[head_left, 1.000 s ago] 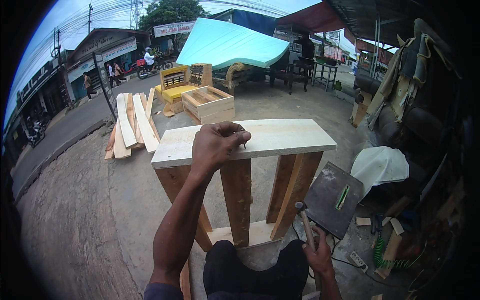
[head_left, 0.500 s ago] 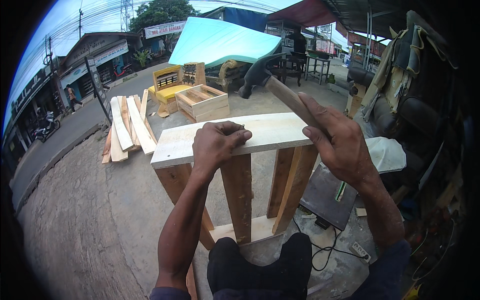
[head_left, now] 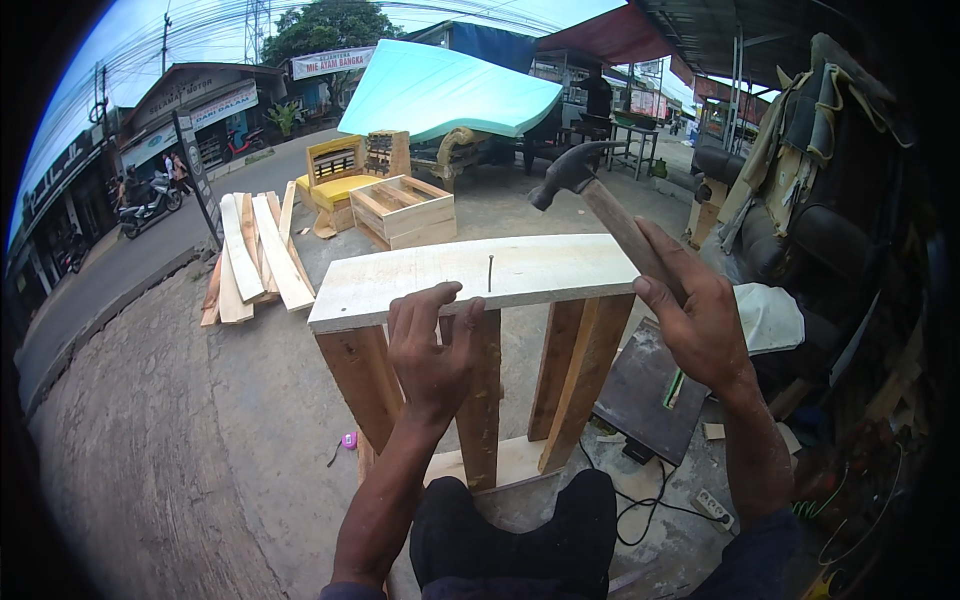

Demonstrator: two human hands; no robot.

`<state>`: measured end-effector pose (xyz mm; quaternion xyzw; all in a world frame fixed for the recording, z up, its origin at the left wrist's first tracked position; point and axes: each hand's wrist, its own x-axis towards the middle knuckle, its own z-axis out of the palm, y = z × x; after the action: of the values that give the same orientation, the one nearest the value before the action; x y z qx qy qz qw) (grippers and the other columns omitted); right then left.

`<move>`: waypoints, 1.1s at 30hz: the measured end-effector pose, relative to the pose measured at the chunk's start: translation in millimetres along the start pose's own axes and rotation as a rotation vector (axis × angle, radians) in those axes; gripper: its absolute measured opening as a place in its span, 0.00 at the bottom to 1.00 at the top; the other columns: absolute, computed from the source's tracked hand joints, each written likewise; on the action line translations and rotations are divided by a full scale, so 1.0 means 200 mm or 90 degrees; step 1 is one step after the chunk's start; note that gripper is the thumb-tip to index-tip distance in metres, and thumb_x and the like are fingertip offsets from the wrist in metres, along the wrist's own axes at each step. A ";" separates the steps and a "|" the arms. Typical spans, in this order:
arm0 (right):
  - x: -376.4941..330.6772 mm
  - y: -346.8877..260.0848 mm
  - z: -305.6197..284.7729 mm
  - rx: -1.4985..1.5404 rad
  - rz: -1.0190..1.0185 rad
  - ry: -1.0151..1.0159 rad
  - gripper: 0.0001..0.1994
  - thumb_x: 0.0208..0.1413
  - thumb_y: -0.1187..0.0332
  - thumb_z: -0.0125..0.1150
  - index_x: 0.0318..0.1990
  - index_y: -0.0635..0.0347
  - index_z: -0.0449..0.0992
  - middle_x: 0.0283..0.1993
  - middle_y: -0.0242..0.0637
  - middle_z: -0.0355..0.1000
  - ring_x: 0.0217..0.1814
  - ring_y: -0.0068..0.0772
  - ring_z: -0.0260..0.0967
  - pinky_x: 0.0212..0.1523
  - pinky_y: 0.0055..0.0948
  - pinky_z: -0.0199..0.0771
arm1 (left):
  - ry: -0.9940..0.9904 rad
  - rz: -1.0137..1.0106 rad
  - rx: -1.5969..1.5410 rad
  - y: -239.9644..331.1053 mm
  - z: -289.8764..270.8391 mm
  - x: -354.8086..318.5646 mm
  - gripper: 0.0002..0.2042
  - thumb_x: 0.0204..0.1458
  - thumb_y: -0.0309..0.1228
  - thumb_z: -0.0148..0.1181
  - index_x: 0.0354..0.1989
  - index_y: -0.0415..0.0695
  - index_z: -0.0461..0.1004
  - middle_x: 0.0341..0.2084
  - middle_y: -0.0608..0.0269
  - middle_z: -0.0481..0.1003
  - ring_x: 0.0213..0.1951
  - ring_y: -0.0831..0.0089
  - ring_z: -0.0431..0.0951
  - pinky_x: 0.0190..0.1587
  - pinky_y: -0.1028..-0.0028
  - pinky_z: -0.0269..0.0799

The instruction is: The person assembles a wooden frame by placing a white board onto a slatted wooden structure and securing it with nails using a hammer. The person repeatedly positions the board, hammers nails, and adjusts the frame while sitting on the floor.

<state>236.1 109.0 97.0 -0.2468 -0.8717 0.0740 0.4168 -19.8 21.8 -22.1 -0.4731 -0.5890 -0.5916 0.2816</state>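
A nail [head_left: 490, 273] stands upright in the pale wooden board [head_left: 400, 272] on top of a wooden frame. My left hand [head_left: 430, 345] has its fingers loosely bent over the board's near edge, beside the nail. Its thumb is apart from the fingers, and nothing is held in it. The claw hammer [head_left: 622, 228] is in my right hand [head_left: 690, 315], closed around the wooden handle. Its dark head is raised above the board, to the right of the nail. Upright wooden slats [head_left: 483, 400] support the board from below.
Loose planks [head_left: 245, 255] lie on the ground at the left. Beyond the frame are a small wooden crate [head_left: 425, 215] and yellow-padded furniture [head_left: 335, 185]. A dark flat-topped tool [head_left: 650, 390], a cable and a power strip [head_left: 714, 508] lie at right. A pink tape measure [head_left: 349, 440] sits at left.
My left hand has let go of the nail and drawn back to the board's near edge. The hammer has shifted right and a little lower. A motorbike has come along the road.
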 end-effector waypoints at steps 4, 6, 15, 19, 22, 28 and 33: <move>-0.07 0.01 -0.01 0.042 0.036 -0.011 0.28 0.61 0.70 0.64 0.70 0.59 0.70 0.61 0.53 0.76 0.62 0.40 0.75 0.63 0.37 0.71 | -0.018 -0.363 -0.164 -0.09 -0.02 -0.27 0.30 0.59 0.48 0.69 0.60 0.36 0.72 0.51 0.53 0.78 0.60 0.63 0.74 0.61 0.64 0.68; -0.10 0.01 -0.02 0.049 0.057 -0.035 0.28 0.61 0.70 0.65 0.69 0.60 0.71 0.61 0.53 0.76 0.61 0.38 0.75 0.63 0.37 0.72 | -0.030 -0.416 -0.266 -0.25 0.08 -0.26 0.34 0.60 0.52 0.67 0.63 0.35 0.70 0.55 0.49 0.76 0.60 0.62 0.72 0.64 0.63 0.65; -0.14 0.03 -0.01 0.063 0.019 -0.044 0.26 0.61 0.68 0.65 0.67 0.60 0.71 0.56 0.55 0.78 0.58 0.50 0.79 0.57 0.43 0.77 | -0.079 -0.473 -0.511 -0.17 0.07 -0.12 0.33 0.63 0.49 0.64 0.62 0.28 0.71 0.57 0.51 0.76 0.58 0.67 0.72 0.65 0.67 0.63; -0.11 0.02 0.01 0.026 -0.022 -0.067 0.26 0.61 0.69 0.65 0.68 0.60 0.71 0.55 0.55 0.78 0.56 0.50 0.79 0.56 0.43 0.77 | -0.087 -0.476 -0.488 -0.17 0.07 -0.12 0.31 0.63 0.48 0.64 0.60 0.29 0.73 0.55 0.52 0.77 0.56 0.68 0.74 0.63 0.68 0.65; -0.01 -0.02 0.01 0.036 -0.037 -0.025 0.27 0.62 0.67 0.65 0.68 0.59 0.71 0.56 0.55 0.78 0.56 0.46 0.79 0.58 0.41 0.76 | -0.069 -0.460 -0.492 -0.16 0.07 -0.13 0.30 0.63 0.47 0.65 0.60 0.29 0.74 0.55 0.52 0.78 0.55 0.68 0.74 0.62 0.68 0.66; 0.18 -0.07 0.06 -0.077 -0.079 -0.081 0.27 0.65 0.66 0.62 0.71 0.54 0.68 0.55 0.56 0.79 0.54 0.46 0.80 0.56 0.43 0.77 | -0.065 -0.481 -0.524 -0.16 0.07 -0.12 0.31 0.63 0.47 0.66 0.60 0.28 0.73 0.54 0.52 0.78 0.55 0.68 0.75 0.62 0.69 0.67; 0.22 -0.10 0.08 0.015 -0.084 -0.014 0.28 0.63 0.68 0.63 0.71 0.53 0.68 0.50 0.54 0.80 0.50 0.52 0.80 0.54 0.44 0.78 | -0.056 -0.487 -0.525 -0.16 0.07 -0.12 0.31 0.62 0.47 0.66 0.59 0.27 0.73 0.54 0.52 0.78 0.54 0.68 0.75 0.61 0.69 0.67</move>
<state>193.5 115.4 123.4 -0.1831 -0.8898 0.0591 0.4137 -35.4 34.0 -59.1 -0.3212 -0.4497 -0.8125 -0.1856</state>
